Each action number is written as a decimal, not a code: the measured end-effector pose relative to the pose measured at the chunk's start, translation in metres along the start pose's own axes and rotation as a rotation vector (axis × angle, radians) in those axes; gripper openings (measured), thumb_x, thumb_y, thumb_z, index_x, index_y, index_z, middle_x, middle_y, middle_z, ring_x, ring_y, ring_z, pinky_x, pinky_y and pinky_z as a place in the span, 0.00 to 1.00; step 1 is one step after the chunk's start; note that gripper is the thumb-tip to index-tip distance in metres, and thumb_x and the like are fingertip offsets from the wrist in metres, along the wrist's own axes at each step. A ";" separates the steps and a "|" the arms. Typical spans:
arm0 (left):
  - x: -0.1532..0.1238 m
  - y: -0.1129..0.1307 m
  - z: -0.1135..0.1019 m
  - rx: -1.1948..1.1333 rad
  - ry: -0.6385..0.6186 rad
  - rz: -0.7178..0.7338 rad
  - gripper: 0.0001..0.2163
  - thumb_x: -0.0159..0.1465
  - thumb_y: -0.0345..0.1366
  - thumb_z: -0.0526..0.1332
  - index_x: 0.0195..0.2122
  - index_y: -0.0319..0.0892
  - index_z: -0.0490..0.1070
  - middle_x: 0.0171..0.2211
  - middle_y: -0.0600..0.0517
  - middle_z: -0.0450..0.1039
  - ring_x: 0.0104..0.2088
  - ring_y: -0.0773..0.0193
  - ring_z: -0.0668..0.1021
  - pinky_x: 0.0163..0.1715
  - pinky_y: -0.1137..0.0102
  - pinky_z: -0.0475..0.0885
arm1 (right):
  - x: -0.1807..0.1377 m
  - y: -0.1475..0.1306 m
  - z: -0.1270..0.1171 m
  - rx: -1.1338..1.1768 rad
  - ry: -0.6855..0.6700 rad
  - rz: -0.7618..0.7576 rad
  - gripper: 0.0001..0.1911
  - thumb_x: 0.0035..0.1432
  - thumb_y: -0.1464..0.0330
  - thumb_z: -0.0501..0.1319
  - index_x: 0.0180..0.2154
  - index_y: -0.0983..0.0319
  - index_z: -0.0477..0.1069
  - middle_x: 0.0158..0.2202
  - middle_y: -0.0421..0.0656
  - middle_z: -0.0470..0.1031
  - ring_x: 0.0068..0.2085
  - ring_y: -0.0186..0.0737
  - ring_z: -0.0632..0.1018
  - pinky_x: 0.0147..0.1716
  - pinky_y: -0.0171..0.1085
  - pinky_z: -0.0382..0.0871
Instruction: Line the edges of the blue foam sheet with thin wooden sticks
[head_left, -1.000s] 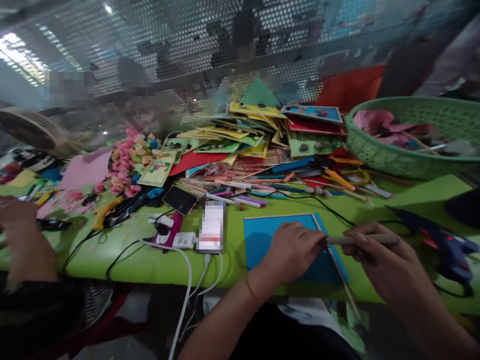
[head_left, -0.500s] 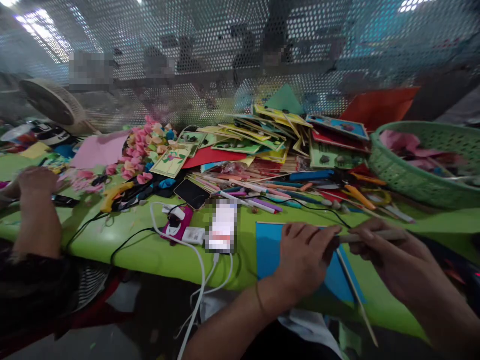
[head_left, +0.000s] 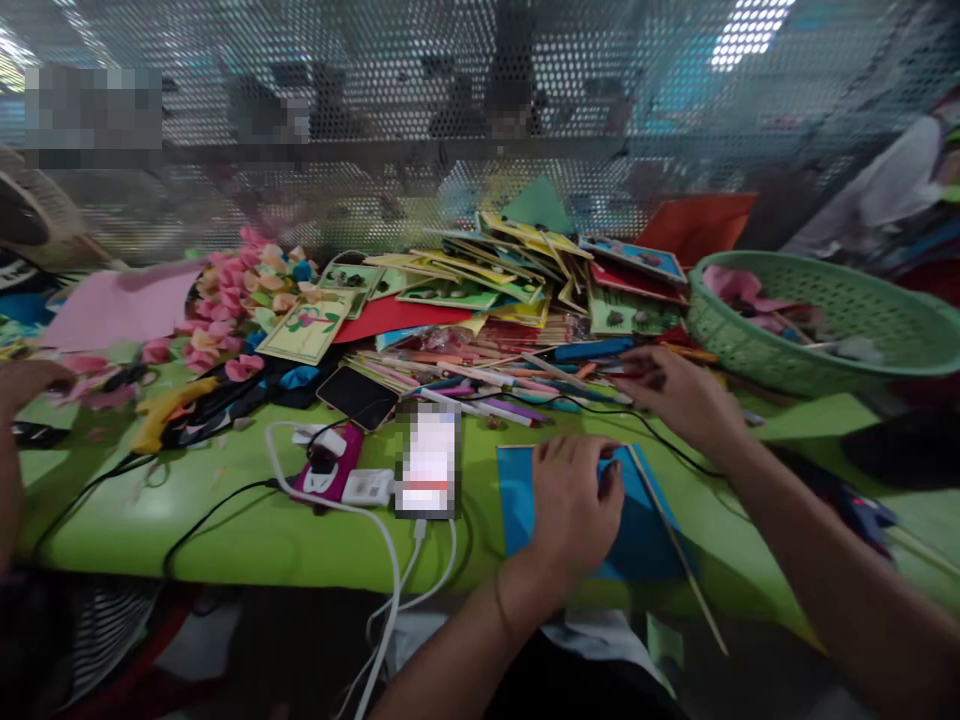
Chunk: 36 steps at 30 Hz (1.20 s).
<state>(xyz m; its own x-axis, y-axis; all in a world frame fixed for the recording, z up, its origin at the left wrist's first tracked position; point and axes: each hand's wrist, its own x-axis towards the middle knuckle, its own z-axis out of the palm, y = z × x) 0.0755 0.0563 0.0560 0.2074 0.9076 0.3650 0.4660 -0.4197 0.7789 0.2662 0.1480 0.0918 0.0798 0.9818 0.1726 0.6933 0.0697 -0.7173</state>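
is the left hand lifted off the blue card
No, the left hand lies flat on the blue card on the green table, while the right hand reaches into the pens.

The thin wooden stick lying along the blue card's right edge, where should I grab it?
Pinch the thin wooden stick at its near end, which overhangs the table edge, coming from the right side; the left hand presses the blue card beside it.

A flat blue card (head_left: 645, 530) lies on the green table's near edge, at 5 o'clock from the pen pile (head_left: 495, 385).
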 end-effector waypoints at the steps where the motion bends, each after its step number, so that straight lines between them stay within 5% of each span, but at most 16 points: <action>1: 0.000 0.000 0.002 0.047 -0.054 -0.014 0.08 0.68 0.30 0.60 0.47 0.45 0.70 0.44 0.51 0.80 0.46 0.56 0.79 0.49 0.56 0.69 | -0.017 0.003 -0.010 -0.056 -0.022 -0.007 0.17 0.51 0.57 0.69 0.40 0.59 0.77 0.37 0.46 0.80 0.36 0.44 0.76 0.36 0.40 0.65; 5: -0.001 -0.004 0.009 0.256 -0.252 0.009 0.08 0.68 0.35 0.62 0.47 0.43 0.70 0.47 0.48 0.78 0.51 0.52 0.77 0.53 0.51 0.70 | -0.108 0.015 -0.035 -0.305 -0.216 -0.011 0.16 0.57 0.52 0.63 0.29 0.57 0.74 0.26 0.41 0.76 0.27 0.40 0.74 0.29 0.37 0.62; 9: -0.001 -0.008 0.014 0.386 -0.331 0.050 0.10 0.70 0.38 0.61 0.49 0.42 0.71 0.56 0.45 0.74 0.58 0.51 0.74 0.60 0.49 0.66 | -0.186 0.030 -0.030 -0.511 -0.282 0.063 0.17 0.55 0.51 0.64 0.27 0.56 0.70 0.23 0.39 0.74 0.23 0.40 0.73 0.24 0.36 0.58; 15: 0.002 -0.013 0.013 0.535 -0.352 0.045 0.17 0.70 0.39 0.60 0.58 0.41 0.68 0.65 0.42 0.66 0.66 0.49 0.67 0.64 0.46 0.62 | -0.223 0.051 -0.022 -0.554 -0.309 0.204 0.13 0.57 0.55 0.59 0.27 0.55 0.70 0.22 0.39 0.75 0.23 0.43 0.77 0.23 0.36 0.56; 20: 0.007 -0.014 0.010 0.627 -0.356 0.063 0.18 0.69 0.40 0.62 0.57 0.39 0.70 0.59 0.41 0.70 0.62 0.47 0.69 0.61 0.46 0.65 | -0.205 0.054 -0.051 -0.483 -0.214 0.177 0.17 0.59 0.50 0.57 0.28 0.55 0.70 0.22 0.39 0.76 0.22 0.42 0.76 0.23 0.36 0.59; 24: 0.013 -0.010 0.009 0.662 -0.365 0.038 0.16 0.66 0.41 0.65 0.52 0.39 0.73 0.53 0.42 0.72 0.55 0.47 0.72 0.54 0.48 0.70 | -0.153 0.039 -0.058 -0.547 -0.086 0.031 0.20 0.62 0.49 0.55 0.32 0.56 0.73 0.28 0.41 0.79 0.27 0.44 0.78 0.26 0.37 0.60; 31: 0.032 -0.003 0.003 0.702 -0.434 0.034 0.18 0.61 0.42 0.70 0.48 0.36 0.74 0.51 0.39 0.72 0.56 0.44 0.71 0.57 0.48 0.67 | -0.038 0.017 -0.001 -0.642 -0.062 -0.195 0.11 0.66 0.65 0.56 0.37 0.59 0.75 0.39 0.46 0.81 0.40 0.44 0.79 0.34 0.37 0.63; 36: 0.048 -0.007 0.003 0.688 -0.494 -0.019 0.20 0.58 0.41 0.71 0.48 0.37 0.72 0.52 0.40 0.72 0.56 0.45 0.72 0.53 0.53 0.69 | -0.016 0.019 0.032 -0.669 -0.001 -0.207 0.11 0.65 0.67 0.56 0.43 0.61 0.77 0.45 0.50 0.80 0.47 0.49 0.78 0.36 0.39 0.65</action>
<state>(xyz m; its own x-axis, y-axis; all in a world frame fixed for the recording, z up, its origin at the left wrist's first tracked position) 0.0846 0.1026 0.0666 0.4717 0.8811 -0.0347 0.8598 -0.4509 0.2398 0.2555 0.1391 0.0540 -0.1021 0.9602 0.2599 0.9862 0.1320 -0.1003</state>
